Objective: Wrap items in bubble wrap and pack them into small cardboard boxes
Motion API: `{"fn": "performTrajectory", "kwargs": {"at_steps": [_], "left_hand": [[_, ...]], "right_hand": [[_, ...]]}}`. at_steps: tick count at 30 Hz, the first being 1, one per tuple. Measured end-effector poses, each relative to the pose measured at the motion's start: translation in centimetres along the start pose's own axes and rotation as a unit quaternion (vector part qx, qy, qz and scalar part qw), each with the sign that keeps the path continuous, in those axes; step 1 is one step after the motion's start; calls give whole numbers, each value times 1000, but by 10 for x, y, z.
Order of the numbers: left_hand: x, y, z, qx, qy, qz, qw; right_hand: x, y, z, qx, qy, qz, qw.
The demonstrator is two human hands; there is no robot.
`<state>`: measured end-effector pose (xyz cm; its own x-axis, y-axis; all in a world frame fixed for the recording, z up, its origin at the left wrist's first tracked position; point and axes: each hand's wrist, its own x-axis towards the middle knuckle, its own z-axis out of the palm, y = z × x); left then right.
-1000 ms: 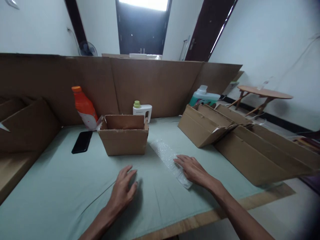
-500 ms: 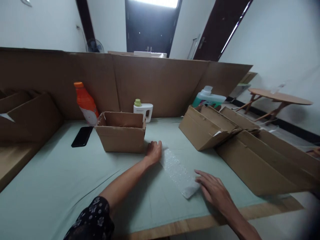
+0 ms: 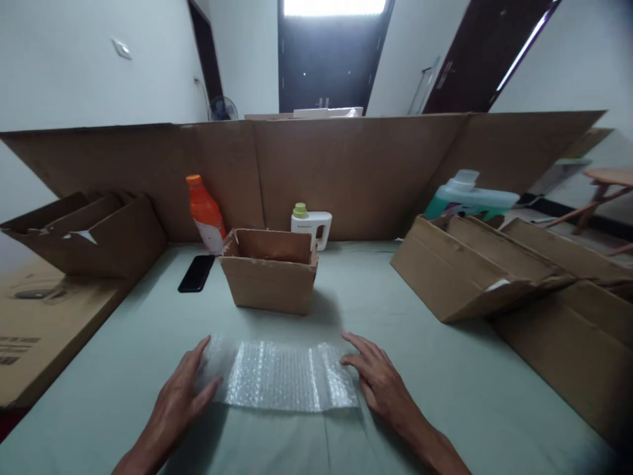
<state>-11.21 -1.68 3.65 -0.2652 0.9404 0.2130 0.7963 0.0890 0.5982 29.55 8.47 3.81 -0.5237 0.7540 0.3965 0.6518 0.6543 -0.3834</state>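
Observation:
A strip of clear bubble wrap lies crosswise on the pale green cloth in front of me. My left hand is at its left end, thumb and fingers spread around the edge. At the right end, my right hand has its fingers apart, the fingertips at or just over the wrap; whether they press on it I cannot tell. Just beyond the wrap stands an open cardboard box. What is inside that box is mostly hidden by its front wall.
A black phone, an orange bottle and a white bottle with a green cap stand or lie behind. Cardboard boxes and a teal jug are at right. Another divided box sits left. A cardboard wall closes the back.
The bubble wrap has turned from slanting to lying crosswise and looks wider. My left hand has moved from near the box to the wrap's left end. The camera view has shifted left.

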Motion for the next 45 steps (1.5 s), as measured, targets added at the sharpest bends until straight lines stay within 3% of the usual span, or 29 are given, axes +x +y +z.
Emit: {"fn": "performTrajectory", "kwargs": {"at_steps": [3, 6, 9, 12, 14, 18, 21, 26, 29, 33, 36, 40, 45], "left_hand": [[13, -15, -14, 18, 9, 5, 1000], [52, -11, -16, -26, 28, 12, 999], [109, 1, 0, -130, -15, 29, 991], [150, 16, 31, -247, -75, 27, 966], [154, 21, 51, -286, -92, 31, 953], [126, 21, 76, -292, -51, 40, 954], [122, 25, 76, -290, -48, 28, 956], [158, 29, 60, -286, -91, 24, 954], [146, -2, 39, -178, -89, 14, 980], [79, -62, 5, 32, -85, 11, 996], [31, -82, 2, 98, -79, 34, 991], [16, -62, 8, 84, -39, 106, 990], [60, 0, 4, 67, -38, 199, 977]], "right_hand": [[18, 11, 2, -12, 1, 44, 999], [37, 10, -6, 40, 22, 116, 992], [71, -3, 4, 127, 2, 166, 978], [108, -11, 31, 194, -3, 181, 964], [125, -10, 47, 223, 6, 192, 956], [135, 4, 61, 250, -5, 249, 936], [146, 11, 64, 242, 6, 254, 936], [169, 15, 64, 232, 35, 226, 945], [146, 21, 49, 207, 9, 216, 954], [80, 16, 26, 111, -116, 182, 970], [44, -2, 26, 60, -152, 165, 973], [20, -37, 26, 100, -98, 183, 973], [-32, -85, 15, 232, -65, 306, 921]]}}
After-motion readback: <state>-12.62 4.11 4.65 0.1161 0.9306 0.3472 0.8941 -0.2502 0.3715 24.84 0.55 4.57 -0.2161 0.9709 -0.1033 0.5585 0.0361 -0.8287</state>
